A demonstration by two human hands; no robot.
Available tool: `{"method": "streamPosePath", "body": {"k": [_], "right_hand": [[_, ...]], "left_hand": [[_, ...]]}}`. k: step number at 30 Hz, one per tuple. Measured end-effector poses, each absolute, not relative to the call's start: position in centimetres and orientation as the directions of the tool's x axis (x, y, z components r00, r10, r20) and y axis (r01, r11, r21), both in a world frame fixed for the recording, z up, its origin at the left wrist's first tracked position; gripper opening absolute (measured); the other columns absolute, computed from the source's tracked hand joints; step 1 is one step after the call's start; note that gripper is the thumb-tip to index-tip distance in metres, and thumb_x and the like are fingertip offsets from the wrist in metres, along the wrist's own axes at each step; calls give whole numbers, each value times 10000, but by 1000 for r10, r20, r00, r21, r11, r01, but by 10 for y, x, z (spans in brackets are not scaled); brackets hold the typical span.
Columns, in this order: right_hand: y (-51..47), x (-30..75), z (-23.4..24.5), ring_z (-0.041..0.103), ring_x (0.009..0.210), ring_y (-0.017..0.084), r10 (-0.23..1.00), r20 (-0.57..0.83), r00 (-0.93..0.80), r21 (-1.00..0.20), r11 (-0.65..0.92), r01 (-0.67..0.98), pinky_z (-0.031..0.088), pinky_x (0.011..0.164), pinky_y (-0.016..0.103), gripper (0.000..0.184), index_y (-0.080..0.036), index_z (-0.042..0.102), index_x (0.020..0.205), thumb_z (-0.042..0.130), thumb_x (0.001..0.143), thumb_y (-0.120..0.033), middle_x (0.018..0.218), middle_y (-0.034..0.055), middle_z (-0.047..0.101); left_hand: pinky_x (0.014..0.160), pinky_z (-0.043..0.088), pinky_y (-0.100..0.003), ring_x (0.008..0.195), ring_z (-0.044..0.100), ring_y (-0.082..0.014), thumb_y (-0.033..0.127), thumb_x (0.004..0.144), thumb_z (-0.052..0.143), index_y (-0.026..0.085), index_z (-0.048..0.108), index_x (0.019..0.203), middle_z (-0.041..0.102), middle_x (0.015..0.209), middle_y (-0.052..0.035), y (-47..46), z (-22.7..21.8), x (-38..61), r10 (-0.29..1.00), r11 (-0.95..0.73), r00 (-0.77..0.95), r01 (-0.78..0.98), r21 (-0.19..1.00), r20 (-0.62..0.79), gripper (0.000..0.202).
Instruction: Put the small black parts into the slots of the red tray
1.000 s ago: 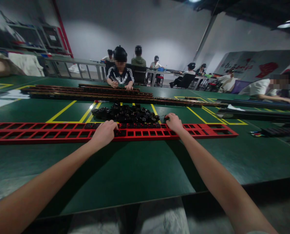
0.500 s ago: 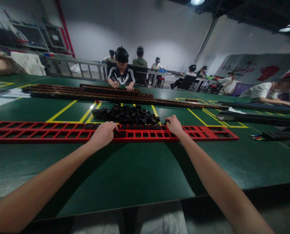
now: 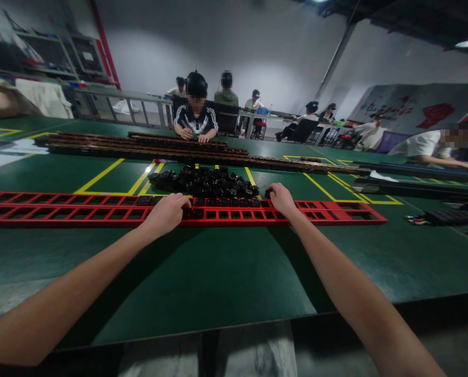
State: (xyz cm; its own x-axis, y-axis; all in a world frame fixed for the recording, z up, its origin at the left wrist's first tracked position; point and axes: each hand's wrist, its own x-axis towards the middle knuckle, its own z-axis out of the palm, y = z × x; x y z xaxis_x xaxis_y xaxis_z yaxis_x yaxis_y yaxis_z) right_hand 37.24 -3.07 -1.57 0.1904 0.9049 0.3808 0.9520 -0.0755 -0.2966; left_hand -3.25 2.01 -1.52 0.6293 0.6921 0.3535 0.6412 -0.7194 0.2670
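A long red frame with two rows of rectangular slots lies across the green table. Several small black square parts sit in its slots near the middle. My left hand bends over the frame, fingers curled down at a black part in the front row; its fingertips are partly hidden. At the frame's back edge, my right hand pinches a small black part. Just behind the frame rises a heap of loose black parts, between my two hands.
Long brown and black strips lie stacked behind the heap. Dark rails and a bundle of black pieces with coloured ends are at the right. Across the table sits a co-worker; another person leans in at the right.
Both hands stay almost where they were, the right one still with its black part. The whole view has shifted slightly.
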Motion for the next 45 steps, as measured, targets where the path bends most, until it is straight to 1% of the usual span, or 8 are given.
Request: {"method": "streamPosePath", "body": {"k": [4, 8, 12, 17, 24, 29, 35, 45], "right_hand": [[-30, 371, -16, 578, 1009, 219, 889, 427, 163, -312, -25, 950, 430, 966, 328, 299, -149, 671, 1030, 410, 891, -108, 1099, 111, 633], [-30, 369, -16, 575, 1042, 213, 891, 435, 129, -329, 24, 944, 427, 981, 324, 304, -148, 664, 1029, 404, 878, -98, 1100, 112, 636], [-30, 367, -15, 589, 1041, 213, 894, 424, 148, -342, 7, 940, 426, 988, 326, 323, -135, 668, 1037, 399, 866, -81, 1092, 117, 663], [-31, 365, -15, 624, 995, 208, 913, 375, 162, -381, -7, 924, 442, 945, 311, 326, -145, 672, 1094, 405, 907, -127, 1074, 102, 704], [-27, 366, -17, 602, 1031, 210, 888, 434, 150, -360, 18, 933, 433, 969, 322, 329, -146, 656, 1111, 393, 912, -148, 1109, 107, 686], [-29, 365, -15, 589, 1041, 220, 885, 439, 154, -353, 12, 936, 432, 966, 338, 307, -153, 642, 1127, 418, 918, -171, 1116, 109, 669], [-29, 364, -15, 587, 1019, 221, 884, 440, 160, -353, 6, 936, 435, 942, 333, 273, -135, 640, 1122, 453, 932, -195, 1122, 125, 660], [-31, 365, -15, 576, 943, 213, 873, 469, 136, -321, 25, 947, 444, 883, 316, 258, -158, 658, 1019, 421, 948, -227, 999, 98, 643]], "left_hand": [[864, 488, -385, 917, 581, -232, 59, 818, 374, 167, 653, 912, 644, 952, -91, 23, -18, -35, 683, -728, 634, 631, 268, 361, 313], [864, 487, -381, 929, 577, -232, 57, 831, 369, 168, 654, 925, 642, 963, -89, 24, -20, -36, 671, -738, 642, 623, 257, 371, 320], [869, 490, -382, 931, 573, -232, 52, 827, 366, 168, 651, 918, 638, 959, -86, 26, -22, -37, 665, -744, 646, 617, 257, 374, 321], [889, 494, -394, 939, 577, -236, 59, 829, 370, 170, 647, 934, 635, 966, -90, 29, -25, -39, 663, -746, 650, 615, 255, 371, 316], [879, 498, -395, 932, 582, -239, 74, 807, 386, 172, 665, 926, 646, 962, -93, 29, -23, -39, 653, -755, 659, 602, 259, 373, 319], [893, 495, -399, 945, 582, -243, 81, 818, 376, 169, 664, 931, 644, 967, -92, 28, -23, -40, 656, -753, 654, 597, 276, 376, 322], [864, 493, -385, 941, 581, -236, 76, 842, 360, 164, 652, 937, 636, 980, -90, 28, -23, -40, 652, -757, 660, 590, 281, 372, 320], [870, 478, -372, 946, 565, -227, 66, 853, 342, 162, 636, 942, 620, 972, -83, 25, -22, -40, 643, -766, 668, 575, 289, 374, 321]]}}
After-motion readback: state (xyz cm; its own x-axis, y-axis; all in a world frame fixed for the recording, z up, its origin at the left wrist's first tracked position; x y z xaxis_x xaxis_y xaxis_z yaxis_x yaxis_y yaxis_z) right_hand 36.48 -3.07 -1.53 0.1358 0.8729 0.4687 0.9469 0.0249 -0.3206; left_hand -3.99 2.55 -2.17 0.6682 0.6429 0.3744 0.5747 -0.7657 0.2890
